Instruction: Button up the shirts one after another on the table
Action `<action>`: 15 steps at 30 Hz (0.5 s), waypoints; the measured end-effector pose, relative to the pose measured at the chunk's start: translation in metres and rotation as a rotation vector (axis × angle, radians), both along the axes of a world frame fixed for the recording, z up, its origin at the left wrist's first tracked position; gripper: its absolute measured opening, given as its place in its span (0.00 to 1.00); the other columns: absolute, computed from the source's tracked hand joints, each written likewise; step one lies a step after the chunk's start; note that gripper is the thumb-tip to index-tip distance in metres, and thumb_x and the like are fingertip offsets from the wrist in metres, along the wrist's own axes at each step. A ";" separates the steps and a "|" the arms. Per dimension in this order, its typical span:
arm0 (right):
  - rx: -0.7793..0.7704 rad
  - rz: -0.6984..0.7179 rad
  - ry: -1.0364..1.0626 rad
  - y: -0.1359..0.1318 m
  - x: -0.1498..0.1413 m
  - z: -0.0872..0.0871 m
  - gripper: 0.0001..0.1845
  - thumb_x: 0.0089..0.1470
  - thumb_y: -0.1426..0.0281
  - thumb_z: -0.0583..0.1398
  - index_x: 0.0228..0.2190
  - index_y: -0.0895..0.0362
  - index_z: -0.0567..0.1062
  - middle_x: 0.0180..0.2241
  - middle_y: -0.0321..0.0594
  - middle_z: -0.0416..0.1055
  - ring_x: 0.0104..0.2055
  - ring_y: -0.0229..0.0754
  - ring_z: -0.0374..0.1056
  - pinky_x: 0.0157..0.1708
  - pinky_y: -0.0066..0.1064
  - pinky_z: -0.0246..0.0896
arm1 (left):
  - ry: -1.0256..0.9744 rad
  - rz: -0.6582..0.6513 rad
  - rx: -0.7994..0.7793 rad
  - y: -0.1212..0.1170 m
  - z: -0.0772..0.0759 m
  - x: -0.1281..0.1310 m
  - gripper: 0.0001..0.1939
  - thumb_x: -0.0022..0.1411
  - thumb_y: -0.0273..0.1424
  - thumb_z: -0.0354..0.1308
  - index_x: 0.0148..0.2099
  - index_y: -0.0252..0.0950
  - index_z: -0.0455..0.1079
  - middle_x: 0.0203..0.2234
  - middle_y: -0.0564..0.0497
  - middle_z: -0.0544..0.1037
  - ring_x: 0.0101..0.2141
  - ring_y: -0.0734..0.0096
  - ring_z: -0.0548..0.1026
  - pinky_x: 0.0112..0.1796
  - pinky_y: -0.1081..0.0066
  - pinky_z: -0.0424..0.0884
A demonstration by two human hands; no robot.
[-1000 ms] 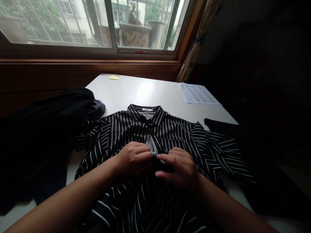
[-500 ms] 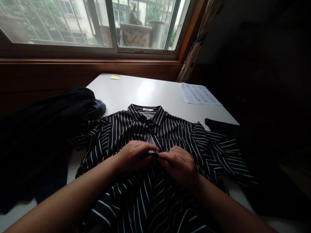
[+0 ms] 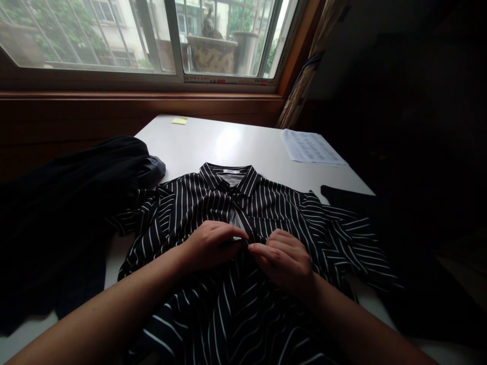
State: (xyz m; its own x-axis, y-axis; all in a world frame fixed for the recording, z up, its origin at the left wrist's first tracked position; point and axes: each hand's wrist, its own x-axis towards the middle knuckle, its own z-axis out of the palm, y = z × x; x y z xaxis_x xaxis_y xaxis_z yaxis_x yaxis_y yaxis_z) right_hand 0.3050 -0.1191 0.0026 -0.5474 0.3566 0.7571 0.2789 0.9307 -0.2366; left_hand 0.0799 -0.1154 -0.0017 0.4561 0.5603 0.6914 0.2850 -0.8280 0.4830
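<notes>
A black shirt with white stripes [image 3: 274, 197] lies front up, its collar away from me and its short sleeves spread to both sides. Over the middle of its front opening, my left hand [image 3: 213, 244] pinches the edge of the cloth between thumb and fingers. My right hand [image 3: 283, 258] is closed on the front edge just beside it, its fingertips almost meeting those of the left. Below the collar the front gapes a little, showing the pale inside. Any button between the fingertips is hidden.
Dark clothing [image 3: 76, 203] is heaped on the left of the white table [image 3: 251, 144]. Printed sheets [image 3: 314, 147] lie at the far right, a yellow sticky note [image 3: 179, 120] at the far left. More dark cloth [image 3: 350, 197] lies beyond the right sleeve. A window is behind.
My right hand has shifted slightly to the right, its fingertips a little lower and farther from the left ones. My left hand stays nearly in place.
</notes>
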 end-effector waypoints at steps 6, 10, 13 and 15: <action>-0.036 -0.004 0.026 0.001 0.001 0.001 0.15 0.57 0.79 0.62 0.46 0.56 0.76 0.24 0.35 0.75 0.24 0.37 0.67 0.28 0.32 0.64 | -0.018 -0.003 -0.013 0.001 0.000 0.000 0.07 0.65 0.25 0.58 0.45 0.34 0.74 0.34 0.50 0.83 0.32 0.72 0.82 0.35 0.74 0.78; -0.076 -0.025 0.069 0.002 0.000 0.003 0.16 0.56 0.80 0.62 0.45 0.54 0.77 0.28 0.37 0.78 0.25 0.37 0.69 0.28 0.33 0.64 | -0.033 0.013 -0.007 0.002 0.000 0.000 0.07 0.65 0.26 0.59 0.46 0.35 0.73 0.34 0.49 0.83 0.32 0.72 0.81 0.37 0.73 0.78; -0.092 -0.034 0.085 0.003 0.001 0.002 0.16 0.56 0.80 0.63 0.45 0.54 0.77 0.28 0.37 0.78 0.25 0.37 0.68 0.28 0.33 0.64 | -0.046 0.046 -0.014 0.002 0.000 -0.001 0.05 0.65 0.27 0.60 0.44 0.34 0.72 0.31 0.50 0.82 0.28 0.74 0.80 0.33 0.75 0.77; -0.096 -0.043 0.095 0.003 0.001 0.002 0.16 0.56 0.80 0.63 0.45 0.54 0.77 0.27 0.37 0.77 0.25 0.37 0.68 0.29 0.33 0.64 | -0.055 0.067 -0.009 0.002 0.000 -0.001 0.04 0.65 0.28 0.61 0.42 0.34 0.72 0.29 0.51 0.81 0.26 0.75 0.79 0.30 0.76 0.76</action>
